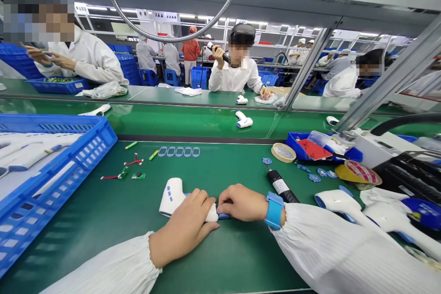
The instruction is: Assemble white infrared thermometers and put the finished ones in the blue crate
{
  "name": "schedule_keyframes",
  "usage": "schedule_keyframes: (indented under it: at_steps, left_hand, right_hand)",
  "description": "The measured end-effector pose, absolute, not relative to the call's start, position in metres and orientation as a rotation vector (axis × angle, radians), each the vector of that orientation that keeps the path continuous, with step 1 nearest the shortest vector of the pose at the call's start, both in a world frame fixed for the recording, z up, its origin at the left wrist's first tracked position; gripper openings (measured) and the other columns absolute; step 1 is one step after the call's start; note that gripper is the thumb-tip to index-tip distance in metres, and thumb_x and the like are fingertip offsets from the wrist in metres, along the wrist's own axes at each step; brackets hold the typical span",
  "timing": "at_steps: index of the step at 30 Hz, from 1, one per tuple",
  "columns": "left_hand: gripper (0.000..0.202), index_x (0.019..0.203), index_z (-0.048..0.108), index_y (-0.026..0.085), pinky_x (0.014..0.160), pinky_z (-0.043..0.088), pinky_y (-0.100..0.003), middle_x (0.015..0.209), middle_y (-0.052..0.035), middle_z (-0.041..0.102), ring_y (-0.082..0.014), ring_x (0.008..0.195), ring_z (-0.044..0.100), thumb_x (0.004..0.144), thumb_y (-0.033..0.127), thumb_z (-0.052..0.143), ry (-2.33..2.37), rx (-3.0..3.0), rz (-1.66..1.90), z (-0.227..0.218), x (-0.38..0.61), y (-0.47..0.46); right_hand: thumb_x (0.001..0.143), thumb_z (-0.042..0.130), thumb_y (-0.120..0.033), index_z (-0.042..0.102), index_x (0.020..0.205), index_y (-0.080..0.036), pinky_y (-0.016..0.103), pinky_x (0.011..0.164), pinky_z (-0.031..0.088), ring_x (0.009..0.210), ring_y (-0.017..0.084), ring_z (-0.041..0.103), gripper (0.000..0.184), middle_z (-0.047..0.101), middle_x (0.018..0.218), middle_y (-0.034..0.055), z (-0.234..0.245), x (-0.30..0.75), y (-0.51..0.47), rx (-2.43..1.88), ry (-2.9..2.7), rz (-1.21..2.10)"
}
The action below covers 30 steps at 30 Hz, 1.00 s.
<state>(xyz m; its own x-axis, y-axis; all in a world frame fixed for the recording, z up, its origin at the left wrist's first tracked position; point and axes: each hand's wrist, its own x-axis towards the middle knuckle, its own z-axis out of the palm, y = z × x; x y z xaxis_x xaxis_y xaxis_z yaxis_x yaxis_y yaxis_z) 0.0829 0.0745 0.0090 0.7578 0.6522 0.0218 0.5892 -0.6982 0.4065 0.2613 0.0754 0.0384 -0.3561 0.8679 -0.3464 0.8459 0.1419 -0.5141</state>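
Observation:
A white gun-shaped thermometer housing [172,195] with blue buttons lies on the green bench in front of me. My left hand [188,220] is closed over its handle and presses it to the bench. At the handle's end, my right hand [241,203], with a blue wrist strap, pinches a blue piece [223,216] that touches the handle. My right fingertips partly hide how that piece sits. Just beyond my right hand lies a black electric screwdriver [280,186].
A blue crate [103,128] of white housings stands left. Behind my hands lie blue frames [179,151], small batteries [153,155] and a circuit board [138,176]. Right are a tape roll [283,152], a parts bin [292,140] and more housings [339,202]. A conveyor [189,119] runs beyond; co-workers sit opposite.

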Motion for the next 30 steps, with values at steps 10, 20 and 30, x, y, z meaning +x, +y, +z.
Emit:
schedule_keyframes:
  at_steps: [10,20,30]
  left_hand:
    - [0.022,0.1,0.051,0.019,0.074,0.041,-0.04,0.094,-0.006,0.051,-0.0241,0.086,0.046,0.084,0.035,0.051,0.981,2.537,0.226,0.013,0.084,0.073]
    - [0.032,0.113,0.045,0.027,0.087,0.043,-0.034,0.111,-0.0058,0.048,-0.0198,0.1,0.049,0.083,0.035,0.053,1.009,2.175,0.664,0.028,0.056,0.075]
    - [0.047,0.112,0.048,0.029,0.085,0.049,-0.022,0.11,-0.002,0.06,-0.0182,0.103,0.057,0.071,0.03,0.068,1.124,1.587,1.169,0.036,0.036,0.027]
  right_hand:
    - [0.074,0.057,-0.023,0.071,0.068,-0.02,0.027,0.054,0.037,0.066,0.021,0.061,0.015,0.068,0.067,0.0067,0.062,0.245,0.071,-1.861,-2.519,0.664]
    - [0.087,0.044,-0.025,0.061,0.105,-0.013,0.038,0.086,0.041,0.099,0.024,0.055,0.027,0.062,0.106,0.0124,0.037,0.292,0.057,-1.898,-2.187,0.462]
    - [0.085,0.051,-0.02,0.035,0.129,-0.02,0.031,0.098,0.039,0.12,0.016,0.043,0.047,0.046,0.132,0.0089,0.051,0.205,0.022,-0.849,-2.186,0.395]
